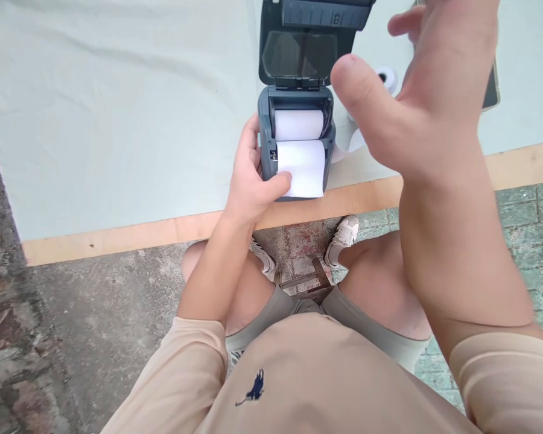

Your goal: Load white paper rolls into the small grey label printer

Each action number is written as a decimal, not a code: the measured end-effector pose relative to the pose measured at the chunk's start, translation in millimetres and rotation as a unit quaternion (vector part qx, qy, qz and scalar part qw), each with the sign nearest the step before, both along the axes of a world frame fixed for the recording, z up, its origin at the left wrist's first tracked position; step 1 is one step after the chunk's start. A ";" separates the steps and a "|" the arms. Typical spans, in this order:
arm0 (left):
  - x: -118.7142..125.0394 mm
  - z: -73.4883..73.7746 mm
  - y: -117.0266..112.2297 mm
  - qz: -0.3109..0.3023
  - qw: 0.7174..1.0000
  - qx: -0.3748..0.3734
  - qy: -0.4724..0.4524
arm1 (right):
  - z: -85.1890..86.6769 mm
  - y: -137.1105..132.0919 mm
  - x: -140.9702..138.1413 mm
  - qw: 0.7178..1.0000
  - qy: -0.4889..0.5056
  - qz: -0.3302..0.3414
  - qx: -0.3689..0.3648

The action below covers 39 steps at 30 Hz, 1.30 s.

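A dark grey portable receipt printer (266, 144) lies near the table's front edge, its lid (301, 54) swung up and back. Inside sits a white paper roll (299, 125), and the loose end of the paper (304, 163) hangs forward over the front of the body. My left hand (253, 181) grips the printer's left side, with the thumb pressing on the paper strip. To the right of the lid, my right hand (416, 90) is raised close to the camera. Its thumb stands apart from the fingers, some of which run out of view, and nothing shows in it.
Behind my right hand stands another white paper roll (389, 78) with a loose strip (348, 147) curling beside the printer. A dark flat object (492, 90) is partly hidden at the right. The table has a pale cover and a wooden front edge (190, 226).
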<state>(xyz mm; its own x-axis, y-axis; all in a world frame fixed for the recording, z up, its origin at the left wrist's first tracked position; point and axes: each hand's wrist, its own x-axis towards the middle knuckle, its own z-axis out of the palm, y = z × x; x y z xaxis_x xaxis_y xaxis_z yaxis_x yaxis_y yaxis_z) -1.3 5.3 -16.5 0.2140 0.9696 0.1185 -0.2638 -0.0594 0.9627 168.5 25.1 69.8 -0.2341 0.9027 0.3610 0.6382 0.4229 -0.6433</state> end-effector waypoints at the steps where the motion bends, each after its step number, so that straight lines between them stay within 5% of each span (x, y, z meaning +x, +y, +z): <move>1: -0.3 0.1 0.4 0.000 1.000 0.003 0.002 | -0.7 0.6 -0.6 1.000 0.008 0.009 -0.006; 5: -1.8 0.2 2.3 -0.010 1.000 -0.002 0.004 | -2.3 1.0 -3.5 0.998 0.014 0.059 -0.005; 10: 0.4 3.7 1.5 -0.002 0.998 -0.037 -0.041 | -2.1 3.0 1.1 0.982 -0.151 0.100 -0.046; 16: 3.2 5.5 -3.3 0.025 0.998 -0.054 -0.005 | -1.8 -3.6 -6.8 0.966 -0.191 0.114 -0.133; 24: 2.9 5.5 -2.2 0.031 0.997 -0.070 -0.032 | -3.6 -6.4 -13.9 0.964 -0.203 0.093 -0.147; 39: -2.5 4.1 3.8 0.019 0.992 -0.109 -0.056 | 7.6 -6.0 1.2 0.948 -0.258 0.160 -0.099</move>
<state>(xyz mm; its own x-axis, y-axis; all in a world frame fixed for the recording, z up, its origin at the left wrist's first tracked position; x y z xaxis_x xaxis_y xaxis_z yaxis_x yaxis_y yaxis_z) -3.9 9.1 -12.4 0.1751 0.9817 -0.0743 -0.3721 0.1358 0.9182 169.7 19.1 77.4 -0.6069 0.7936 -0.0445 0.7487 0.5520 -0.3671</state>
